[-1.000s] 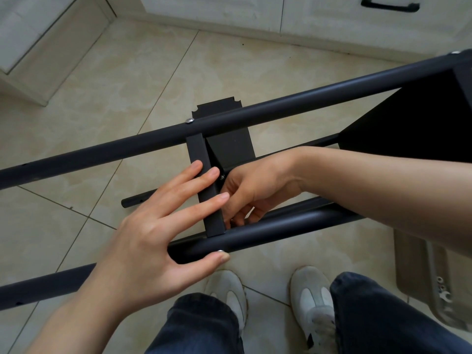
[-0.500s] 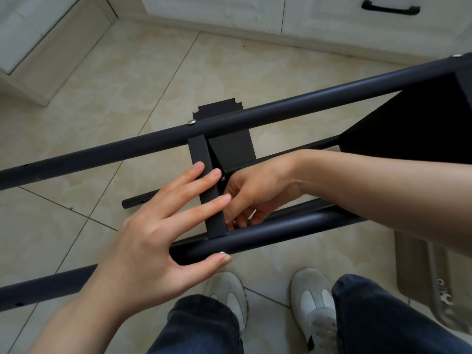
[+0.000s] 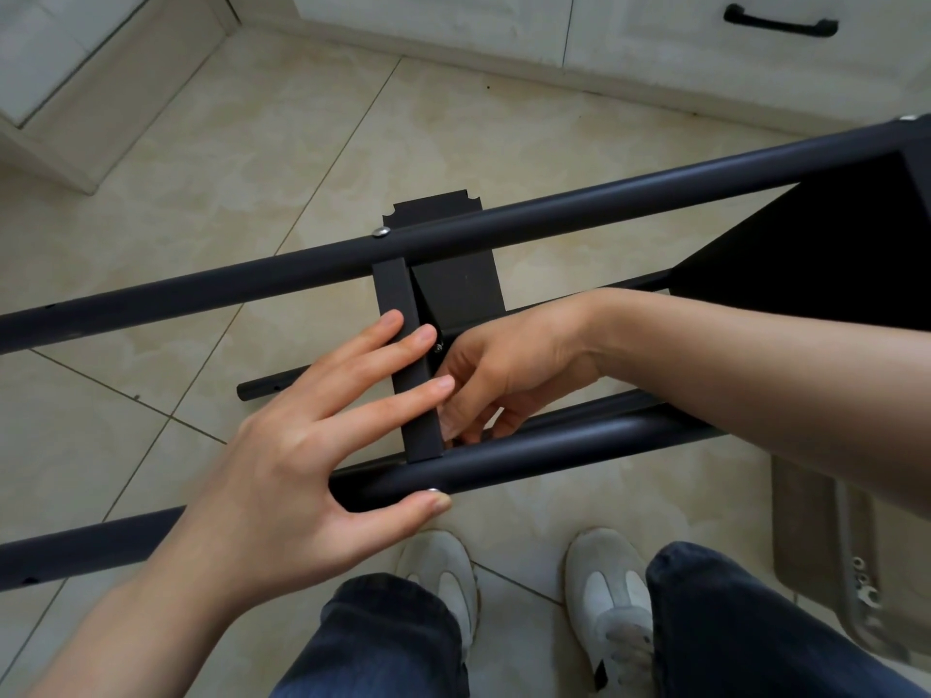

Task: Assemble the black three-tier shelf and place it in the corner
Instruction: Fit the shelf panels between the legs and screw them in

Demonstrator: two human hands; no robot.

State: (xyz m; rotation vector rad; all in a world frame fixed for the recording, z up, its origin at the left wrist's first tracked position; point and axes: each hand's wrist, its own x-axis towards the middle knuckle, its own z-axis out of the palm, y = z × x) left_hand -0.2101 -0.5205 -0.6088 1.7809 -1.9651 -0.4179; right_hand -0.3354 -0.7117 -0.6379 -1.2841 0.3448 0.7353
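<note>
The black shelf frame lies on its side over the tiled floor. Its far pole (image 3: pixel 554 214) and near pole (image 3: pixel 554 445) run left to right, joined by the middle tier's rim (image 3: pixel 398 294). My left hand (image 3: pixel 302 455) presses straight fingers on that rim, with the thumb under the near pole. My right hand (image 3: pixel 504 365) reaches in from the right. Its fingers are curled and pinched together just behind the rim, below a small screw (image 3: pixel 439 347). What they pinch is hidden. Another black tier (image 3: pixel 831 234) is fixed at the right end.
A third pole (image 3: pixel 262 390) of the frame shows near the floor beneath. A clear bag with metal hardware (image 3: pixel 856 571) lies at the right. White cabinets (image 3: pixel 453 22) line the far side and the left corner (image 3: pixel 75 68). My shoes (image 3: pixel 443 566) stand under the near pole.
Both hands stay at the same spots on the rim. My right hand's fingers shift only slightly behind it.
</note>
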